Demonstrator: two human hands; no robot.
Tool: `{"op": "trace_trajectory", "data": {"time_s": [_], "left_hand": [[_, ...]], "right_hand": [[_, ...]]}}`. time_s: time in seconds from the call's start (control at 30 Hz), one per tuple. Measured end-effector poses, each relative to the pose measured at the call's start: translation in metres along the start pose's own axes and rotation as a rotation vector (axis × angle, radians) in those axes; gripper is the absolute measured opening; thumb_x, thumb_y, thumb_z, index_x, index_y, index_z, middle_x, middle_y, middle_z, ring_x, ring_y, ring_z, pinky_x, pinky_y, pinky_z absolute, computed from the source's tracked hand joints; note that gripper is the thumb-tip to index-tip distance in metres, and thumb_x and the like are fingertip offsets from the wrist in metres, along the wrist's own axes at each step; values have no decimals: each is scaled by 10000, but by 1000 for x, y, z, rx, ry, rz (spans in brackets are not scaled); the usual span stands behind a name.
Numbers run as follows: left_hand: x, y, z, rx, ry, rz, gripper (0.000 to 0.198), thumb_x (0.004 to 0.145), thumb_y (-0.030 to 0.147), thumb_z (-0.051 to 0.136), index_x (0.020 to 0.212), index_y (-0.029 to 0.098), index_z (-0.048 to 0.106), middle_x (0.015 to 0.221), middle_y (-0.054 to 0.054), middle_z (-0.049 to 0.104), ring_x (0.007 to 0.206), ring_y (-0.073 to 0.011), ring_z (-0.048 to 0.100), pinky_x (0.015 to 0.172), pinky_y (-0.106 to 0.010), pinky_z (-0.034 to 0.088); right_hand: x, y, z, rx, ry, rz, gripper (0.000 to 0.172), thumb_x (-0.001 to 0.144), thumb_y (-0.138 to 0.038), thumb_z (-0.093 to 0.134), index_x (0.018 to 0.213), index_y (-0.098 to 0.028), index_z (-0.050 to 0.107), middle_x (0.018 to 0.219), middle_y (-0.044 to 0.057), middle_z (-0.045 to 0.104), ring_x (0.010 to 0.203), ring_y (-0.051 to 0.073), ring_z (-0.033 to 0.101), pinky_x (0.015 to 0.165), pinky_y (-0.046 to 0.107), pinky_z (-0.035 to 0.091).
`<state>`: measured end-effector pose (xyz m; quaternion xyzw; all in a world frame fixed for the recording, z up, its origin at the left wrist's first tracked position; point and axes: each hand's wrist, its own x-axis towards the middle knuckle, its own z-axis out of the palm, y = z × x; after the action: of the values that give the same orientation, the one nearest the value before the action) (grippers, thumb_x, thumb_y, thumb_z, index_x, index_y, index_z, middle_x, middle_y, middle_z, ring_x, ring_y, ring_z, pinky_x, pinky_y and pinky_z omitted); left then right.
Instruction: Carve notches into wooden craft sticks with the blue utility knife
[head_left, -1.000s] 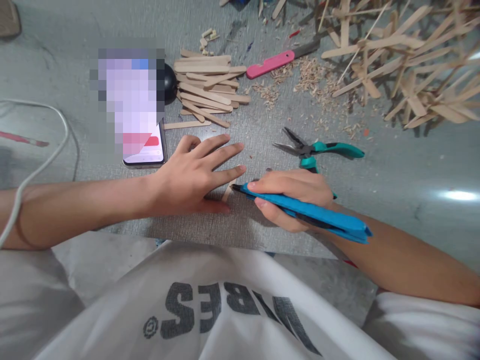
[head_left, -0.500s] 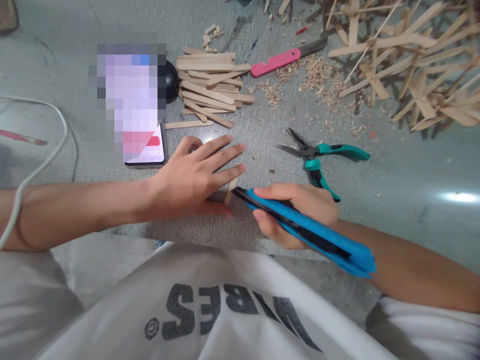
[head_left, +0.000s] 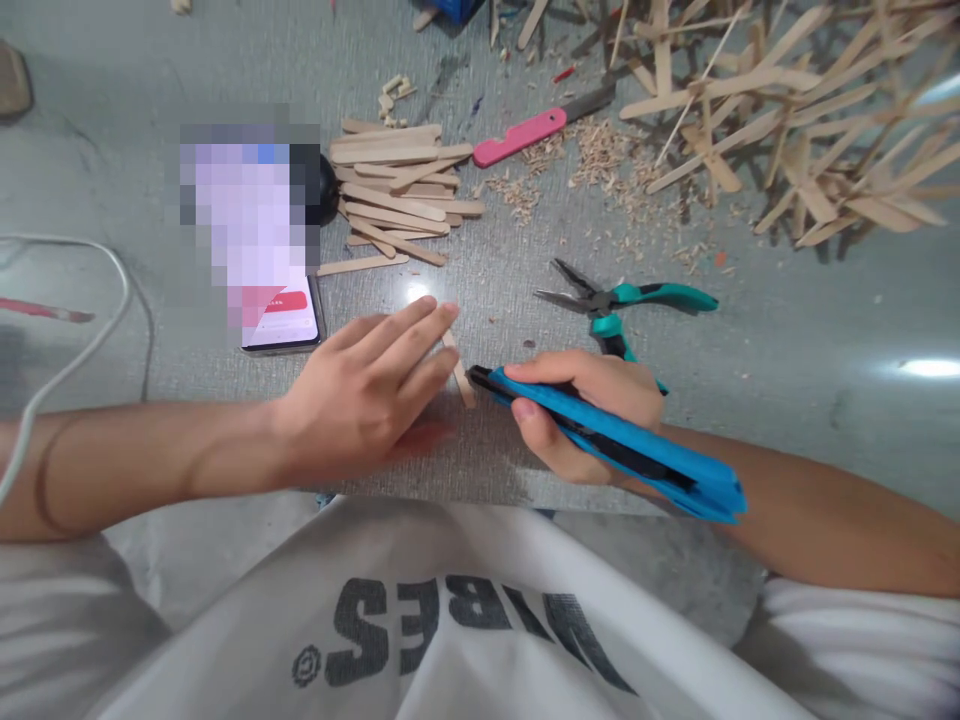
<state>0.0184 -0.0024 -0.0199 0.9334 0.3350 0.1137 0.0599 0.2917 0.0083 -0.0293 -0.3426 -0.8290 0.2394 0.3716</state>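
Observation:
My right hand (head_left: 592, 410) is wrapped round a blue utility knife (head_left: 622, 432), with the thumb along its upper side. The knife's dark tip points left, close beside a small wooden craft stick (head_left: 461, 378) on the table. My left hand (head_left: 375, 385) lies with its fingers stretched out over the table, fingertips at the upper end of that stick and partly covering it. The left thumb is blurred and drawn back toward me. Just beyond my right hand lie long-nose pliers (head_left: 600, 302) with teal and black handles, jaws apart.
A pile of craft sticks (head_left: 409, 185) lies ahead, beside a partly pixelated phone (head_left: 289, 325). A pink-handled knife (head_left: 521, 137) rests near wood shavings (head_left: 607, 155). A stick structure (head_left: 795, 110) stands at the upper right. A white cable (head_left: 112, 270) crosses my left forearm.
My left hand has drawn back left and its fingers have come closer together. The small stick now slants the other way and shows more. The knife stays in my right hand; the view has shifted slightly.

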Motion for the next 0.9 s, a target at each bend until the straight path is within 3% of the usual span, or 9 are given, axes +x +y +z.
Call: {"op": "trace_trajectory", "data": {"time_s": [0.07,0.17,0.3,0.47,0.9], "left_hand": [[-6,10,-5,16,-103,17,762,1010,611,693,1588,141,533,1716,-296,448,1593,-463,469,1194,-583,495],[-11,16,-5,7,-189,42,988,928,745,729,1710,238,399,1794,-256,325,1641,-457,393,1292,-611,382],[-5,6,3,-32,-223,56,1099,844,850,736,1721,275,409,1833,-212,252,1680,-475,296,1354,-626,265],[2,-5,3,-61,-276,88,1056,859,870,698,1692,261,478,1817,-213,300,1681,-460,301,1367,-628,231],[3,-4,4,-91,-276,77,980,881,800,741,1679,287,497,1806,-175,349,1673,-434,325,1372,-624,212]], "right_hand": [[0,1,-2,-37,32,7,202,965,-219,670,1152,-296,684,830,2,807,595,190,736,536,321,616],[-1,4,-3,-71,57,24,163,958,-242,688,1117,-275,700,876,9,825,634,185,754,573,307,630],[0,8,-1,-46,63,-22,168,937,-229,690,1104,-243,701,865,6,819,652,166,757,585,270,621],[1,8,-1,-18,50,-20,184,928,-210,697,1109,-244,688,845,-1,806,641,157,751,588,260,602],[3,8,1,-64,50,-33,207,937,-208,678,1135,-271,670,846,-12,812,628,177,756,562,288,633]]}}
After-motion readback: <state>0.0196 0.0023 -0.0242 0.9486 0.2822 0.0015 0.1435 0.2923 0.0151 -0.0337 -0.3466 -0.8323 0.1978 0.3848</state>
